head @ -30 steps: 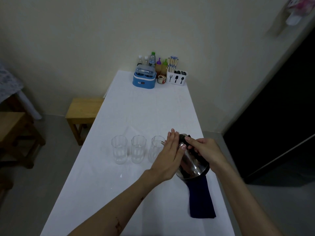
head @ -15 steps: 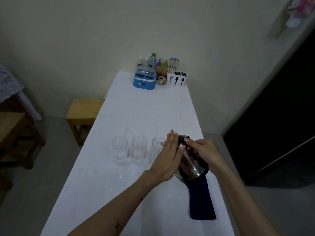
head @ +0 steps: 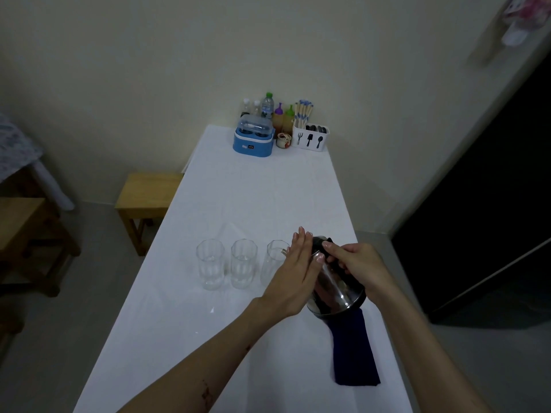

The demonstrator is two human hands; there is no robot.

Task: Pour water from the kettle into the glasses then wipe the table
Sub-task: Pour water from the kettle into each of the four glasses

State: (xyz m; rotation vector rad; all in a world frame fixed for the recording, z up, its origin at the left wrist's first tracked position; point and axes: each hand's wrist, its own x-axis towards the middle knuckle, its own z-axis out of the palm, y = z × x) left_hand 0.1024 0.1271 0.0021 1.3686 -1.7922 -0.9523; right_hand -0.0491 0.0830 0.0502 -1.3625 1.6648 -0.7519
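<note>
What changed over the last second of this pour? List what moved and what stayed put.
Almost nothing visibly changed. The kettle stays tilted toward the right-hand glass, with the right hand gripping its top and the left hand pressed flat against its side; any shift is too slight to call. The other two glasses and the dark blue cloth under the kettle stayed where they were on the table.

The kettle [head: 334, 286] tips a touch further toward the third glass [head: 275, 260] now, its dark lid end dipping closer to the rim. The right hand [head: 356, 269] slides a little forward over the top as it tilts. The left hand [head: 293, 274] shifts slightly with the steel side, palm flat against it, fingers straight.
</note>
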